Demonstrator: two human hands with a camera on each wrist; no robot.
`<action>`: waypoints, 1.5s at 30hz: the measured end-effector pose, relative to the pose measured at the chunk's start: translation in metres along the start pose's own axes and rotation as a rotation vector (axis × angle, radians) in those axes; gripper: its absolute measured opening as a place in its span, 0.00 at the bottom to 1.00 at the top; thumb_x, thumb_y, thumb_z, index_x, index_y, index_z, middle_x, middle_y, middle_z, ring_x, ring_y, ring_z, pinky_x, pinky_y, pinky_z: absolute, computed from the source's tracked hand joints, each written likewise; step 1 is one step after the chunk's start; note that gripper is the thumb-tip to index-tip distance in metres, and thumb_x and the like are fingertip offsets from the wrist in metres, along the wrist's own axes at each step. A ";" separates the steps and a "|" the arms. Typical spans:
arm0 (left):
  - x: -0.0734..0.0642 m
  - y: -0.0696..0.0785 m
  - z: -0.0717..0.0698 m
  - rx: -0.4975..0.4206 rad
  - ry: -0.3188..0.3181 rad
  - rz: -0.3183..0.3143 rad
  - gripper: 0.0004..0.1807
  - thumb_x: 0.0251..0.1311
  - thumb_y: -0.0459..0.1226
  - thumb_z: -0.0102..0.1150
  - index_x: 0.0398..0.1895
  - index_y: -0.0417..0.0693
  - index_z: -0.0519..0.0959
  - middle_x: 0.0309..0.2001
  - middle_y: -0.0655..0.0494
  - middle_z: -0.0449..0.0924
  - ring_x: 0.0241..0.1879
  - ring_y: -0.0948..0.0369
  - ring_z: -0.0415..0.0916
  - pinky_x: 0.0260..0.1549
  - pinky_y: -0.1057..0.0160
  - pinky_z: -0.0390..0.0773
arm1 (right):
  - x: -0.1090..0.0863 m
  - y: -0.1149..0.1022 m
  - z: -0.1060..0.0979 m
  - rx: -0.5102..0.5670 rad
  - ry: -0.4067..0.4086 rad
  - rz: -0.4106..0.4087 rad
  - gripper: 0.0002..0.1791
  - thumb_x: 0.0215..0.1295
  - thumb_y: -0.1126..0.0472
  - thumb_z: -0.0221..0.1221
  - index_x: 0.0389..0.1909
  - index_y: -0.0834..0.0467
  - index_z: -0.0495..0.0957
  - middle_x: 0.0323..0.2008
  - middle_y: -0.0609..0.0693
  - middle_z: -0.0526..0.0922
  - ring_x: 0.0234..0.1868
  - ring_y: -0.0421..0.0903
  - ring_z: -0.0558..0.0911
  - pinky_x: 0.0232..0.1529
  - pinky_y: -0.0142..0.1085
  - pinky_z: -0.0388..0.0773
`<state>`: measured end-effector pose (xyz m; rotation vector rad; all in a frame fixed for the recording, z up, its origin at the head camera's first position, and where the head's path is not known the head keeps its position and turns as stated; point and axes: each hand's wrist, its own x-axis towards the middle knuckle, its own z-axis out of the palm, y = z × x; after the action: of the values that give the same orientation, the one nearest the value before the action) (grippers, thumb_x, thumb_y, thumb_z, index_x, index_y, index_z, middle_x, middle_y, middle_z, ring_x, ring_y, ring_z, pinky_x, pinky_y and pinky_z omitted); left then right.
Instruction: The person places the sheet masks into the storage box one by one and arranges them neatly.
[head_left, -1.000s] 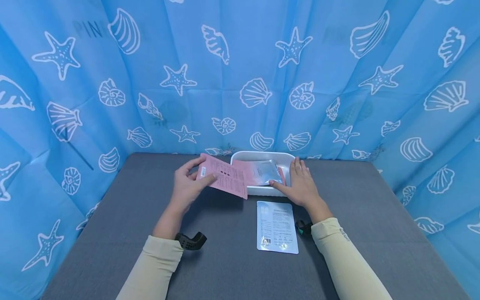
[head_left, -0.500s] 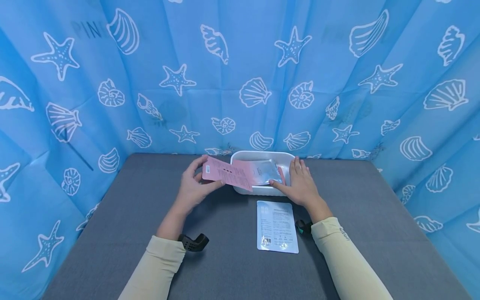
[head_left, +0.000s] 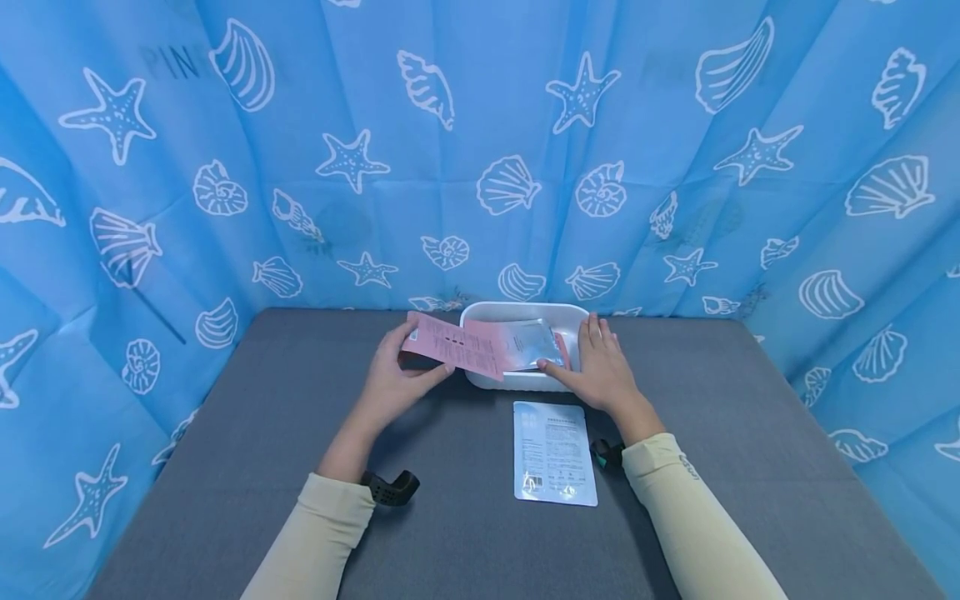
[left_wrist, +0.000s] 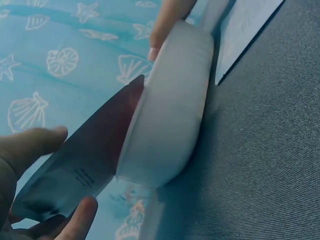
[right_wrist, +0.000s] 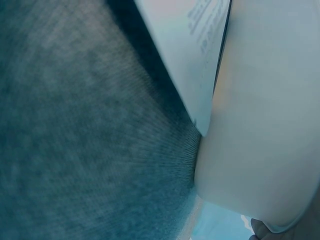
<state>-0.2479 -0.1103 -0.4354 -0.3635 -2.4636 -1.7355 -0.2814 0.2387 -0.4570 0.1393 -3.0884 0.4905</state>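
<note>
My left hand (head_left: 392,382) pinches a flat pink sachet (head_left: 459,347) by its left end, thumb in front and fingers behind. The sachet is tilted, its right end over the left side of a white plastic box (head_left: 510,382). In the left wrist view the sachet's other face (left_wrist: 97,145) looks dark and silvery, and it meets the box rim. Inside the box lies a pink-and-silver sachet (head_left: 528,342), partly covered. My right hand (head_left: 606,373) rests at the box's right end, fingers straight along the rim and thumb reaching over the front edge.
A pale blue printed sachet (head_left: 555,454) lies flat on the grey cloth-covered table (head_left: 450,542) just in front of the box. Behind the table's far edge hangs a blue curtain (head_left: 450,208) with white shells and starfish. Black camera mounts (head_left: 392,488) sit at both wrists.
My left hand has moved right and slightly away from me, bringing the pink sachet further over the box. The right hand and the blue sachet have stayed put.
</note>
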 end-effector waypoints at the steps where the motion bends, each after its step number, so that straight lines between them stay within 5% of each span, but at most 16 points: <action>1: 0.000 0.000 0.000 0.010 0.004 0.001 0.52 0.62 0.42 0.77 0.84 0.46 0.57 0.80 0.44 0.59 0.67 0.45 0.73 0.57 0.46 0.86 | 0.000 0.000 0.000 0.001 0.000 0.000 0.70 0.66 0.20 0.52 0.84 0.71 0.37 0.86 0.66 0.33 0.86 0.68 0.36 0.84 0.63 0.38; 11: 0.000 -0.002 0.007 0.049 0.030 0.013 0.49 0.63 0.40 0.76 0.84 0.44 0.59 0.76 0.43 0.65 0.67 0.46 0.72 0.55 0.47 0.87 | -0.001 0.000 0.000 0.003 -0.002 -0.007 0.70 0.66 0.20 0.52 0.84 0.71 0.37 0.86 0.66 0.33 0.86 0.68 0.36 0.84 0.63 0.38; 19: -0.001 0.003 0.011 0.028 -0.037 -0.002 0.51 0.65 0.44 0.74 0.85 0.48 0.55 0.81 0.42 0.57 0.67 0.43 0.73 0.56 0.46 0.86 | 0.000 0.001 0.001 -0.001 0.002 -0.002 0.70 0.66 0.20 0.52 0.84 0.71 0.37 0.86 0.66 0.33 0.86 0.68 0.37 0.84 0.63 0.38; 29: -0.002 0.001 0.014 0.096 -0.106 -0.031 0.51 0.68 0.44 0.72 0.86 0.51 0.52 0.78 0.43 0.63 0.65 0.46 0.78 0.58 0.46 0.84 | 0.000 0.000 0.000 -0.007 0.001 0.000 0.70 0.66 0.20 0.52 0.84 0.71 0.37 0.86 0.66 0.34 0.86 0.68 0.37 0.84 0.64 0.40; 39: -0.002 0.000 0.017 0.106 -0.112 -0.098 0.52 0.68 0.46 0.71 0.87 0.53 0.50 0.80 0.43 0.63 0.66 0.45 0.79 0.62 0.43 0.82 | 0.000 -0.001 0.000 -0.007 -0.002 0.010 0.69 0.66 0.20 0.52 0.84 0.70 0.37 0.86 0.66 0.33 0.86 0.67 0.37 0.84 0.64 0.40; 45: -0.001 -0.004 0.018 0.103 -0.096 -0.135 0.44 0.68 0.45 0.71 0.81 0.49 0.59 0.77 0.43 0.66 0.63 0.46 0.80 0.61 0.45 0.82 | 0.000 -0.001 0.000 -0.004 0.000 0.008 0.69 0.66 0.21 0.52 0.84 0.71 0.37 0.86 0.66 0.34 0.86 0.67 0.37 0.84 0.64 0.40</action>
<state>-0.2470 -0.0951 -0.4449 -0.2830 -2.6910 -1.6669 -0.2811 0.2375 -0.4562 0.1274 -3.0914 0.4843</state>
